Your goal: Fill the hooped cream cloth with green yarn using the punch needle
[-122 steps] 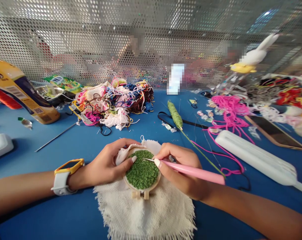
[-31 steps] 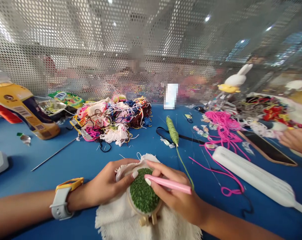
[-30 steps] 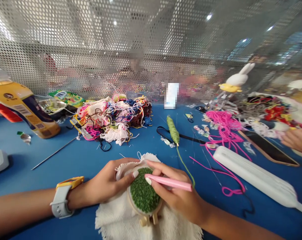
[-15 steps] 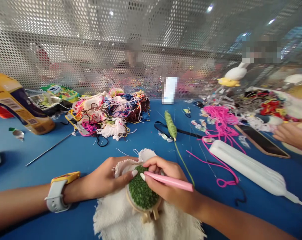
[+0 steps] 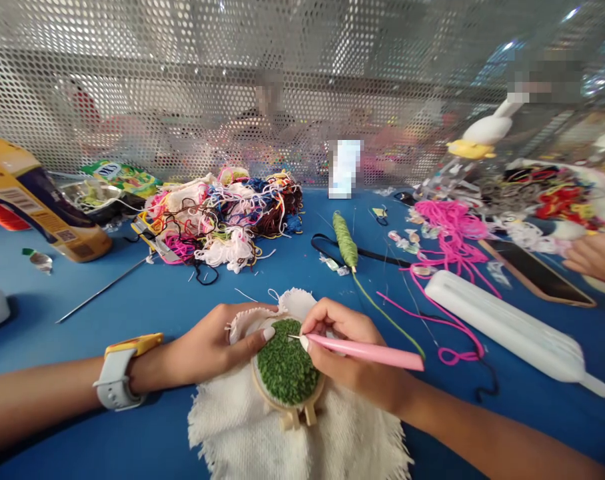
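Fingers: right hand [image 5: 349,357] pinches pink punch needle [image 5: 367,351]; left hand [image 5: 215,347] clasps hoop [image 5: 285,390] rim.
Hoop: small, wooden, packed with green loops, on frayed white cloth [image 5: 262,433], blue table [image 5: 182,300].

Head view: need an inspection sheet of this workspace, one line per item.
Surface: blue table, crowded.
Job's things: small embroidery hoop on white cloth, filled with green loops; pink punch needle; green yarn bobbin trailing a strand toward it.
Clutter: mixed thread pile, pink yarn, long white case, phone, yellow bottle, metal rod.
Hands: left hand holds the hoop's edge; right hand grips the needle, tip at the loops.
Cables: black cord.
Surroundings: perforated metal screen; another person's hand at right.
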`<state>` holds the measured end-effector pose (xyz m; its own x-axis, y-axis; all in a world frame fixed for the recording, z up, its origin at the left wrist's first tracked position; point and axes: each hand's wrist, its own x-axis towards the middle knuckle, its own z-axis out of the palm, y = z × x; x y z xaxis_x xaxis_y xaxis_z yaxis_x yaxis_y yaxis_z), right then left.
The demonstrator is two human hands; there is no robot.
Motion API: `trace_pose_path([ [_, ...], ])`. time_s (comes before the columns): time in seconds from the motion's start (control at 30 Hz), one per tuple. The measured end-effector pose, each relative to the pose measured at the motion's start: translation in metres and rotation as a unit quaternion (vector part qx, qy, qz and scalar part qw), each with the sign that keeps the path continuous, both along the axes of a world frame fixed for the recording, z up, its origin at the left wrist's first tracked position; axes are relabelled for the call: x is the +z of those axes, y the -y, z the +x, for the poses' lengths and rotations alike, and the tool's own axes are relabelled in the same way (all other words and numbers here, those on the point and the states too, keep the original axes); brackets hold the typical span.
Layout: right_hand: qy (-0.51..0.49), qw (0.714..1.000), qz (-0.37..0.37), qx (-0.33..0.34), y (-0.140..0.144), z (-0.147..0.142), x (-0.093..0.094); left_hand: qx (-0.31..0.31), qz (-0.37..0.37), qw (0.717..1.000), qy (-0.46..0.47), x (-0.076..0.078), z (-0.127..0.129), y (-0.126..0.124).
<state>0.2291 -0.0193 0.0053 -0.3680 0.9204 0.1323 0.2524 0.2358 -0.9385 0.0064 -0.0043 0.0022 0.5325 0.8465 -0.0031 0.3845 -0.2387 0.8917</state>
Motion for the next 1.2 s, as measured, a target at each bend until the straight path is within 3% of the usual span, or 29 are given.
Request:
trace_pose_path([
  [0.27,0.0,1.0,0.018,0.005,-0.002,0.005,-0.002,-0.007,-0.003,1.0,0.001,0.002,0.0,0.0],
  [0.53,0.038,0.992,0.121,-0.006,-0.002,0.006,-0.006,-0.005,-0.006,1.0,-0.012,0.002,-0.001,0.001],
  [0.8,0.054,0.993,0.083,0.068,-0.006,0.011,0.002,-0.002,-0.005,1.0,-0.002,0.001,0.0,-0.001],
  [1.2,0.062,0.993,0.085,0.043,-0.002,0.011,0.0,-0.018,-0.021,1.0,0.004,0.002,-0.001,-0.001],
])
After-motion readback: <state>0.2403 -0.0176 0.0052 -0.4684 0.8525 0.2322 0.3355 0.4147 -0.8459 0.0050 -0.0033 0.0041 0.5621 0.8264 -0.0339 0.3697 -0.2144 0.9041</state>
